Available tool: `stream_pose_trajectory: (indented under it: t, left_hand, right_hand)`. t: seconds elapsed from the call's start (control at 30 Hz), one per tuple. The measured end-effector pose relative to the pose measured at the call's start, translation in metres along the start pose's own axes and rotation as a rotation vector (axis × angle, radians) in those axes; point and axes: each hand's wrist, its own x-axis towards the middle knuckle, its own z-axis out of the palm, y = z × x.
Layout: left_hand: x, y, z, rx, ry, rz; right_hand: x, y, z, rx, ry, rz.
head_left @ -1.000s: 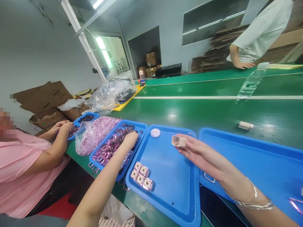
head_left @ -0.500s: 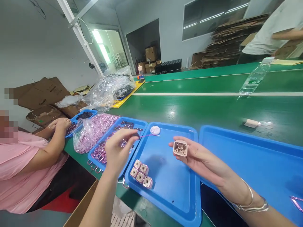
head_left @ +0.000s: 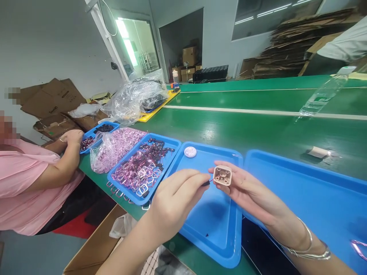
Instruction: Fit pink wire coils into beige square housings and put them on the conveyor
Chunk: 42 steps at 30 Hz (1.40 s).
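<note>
A small beige square plastic housing [head_left: 222, 175], its hollow side with round posts facing me, is held in the fingers of my right hand [head_left: 252, 193]. My left hand [head_left: 174, 202] pinches a small dark part [head_left: 206, 183] with a thin reddish tip, close against the housing's left edge. Whether that tip enters the housing, I cannot tell. Both hands are over a blue tray [head_left: 237, 244]. A white round patterned disc [head_left: 190, 152] lies near that tray's far left corner. The small cube-shaped pieces in the tray are hidden behind my left hand and forearm.
Left of the middle tray, another blue tray [head_left: 110, 176] holds shiny pink metal pieces and dark parts, beside a plastic bag of pink pieces [head_left: 123, 147]. A third tray [head_left: 286, 164] lies right. A water bottle [head_left: 327, 93] stands farther back; a co-worker's arm [head_left: 61, 162] is at left.
My left hand has moved right from above the tray edge to the housing, bringing the dark part alongside it. My right hand still holds the housing. The view has shifted slightly.
</note>
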Motion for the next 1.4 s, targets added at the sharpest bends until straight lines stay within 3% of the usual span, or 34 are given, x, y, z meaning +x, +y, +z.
stream_pose_trajectory:
  t: [0.4,0.67,0.97,1.2,1.4]
  left_hand:
    - [0.007,0.001,0.005,0.018,-0.066,0.108]
    - [0.006,0.006,-0.001,0.089,-0.159,0.088]
    - [0.01,0.007,0.001,0.193,-0.098,0.159]
    - [0.003,0.004,0.002,0.017,-0.3,0.054]
    - [-0.004,0.002,0.012,-0.228,-0.107,-0.193]
  right_hand:
    - [0.0,0.003,0.0,-0.025,-0.02,-0.008]
    - [0.0,0.003,-0.004,-0.111,0.04,-0.006]
    - [-0.001,0.005,0.0,-0.091,0.003,0.005]
    - [0.0,0.007,0.004,-0.1,0.018,0.009]
    - [-0.001,0.008,0.005,-0.153,0.042,0.03]
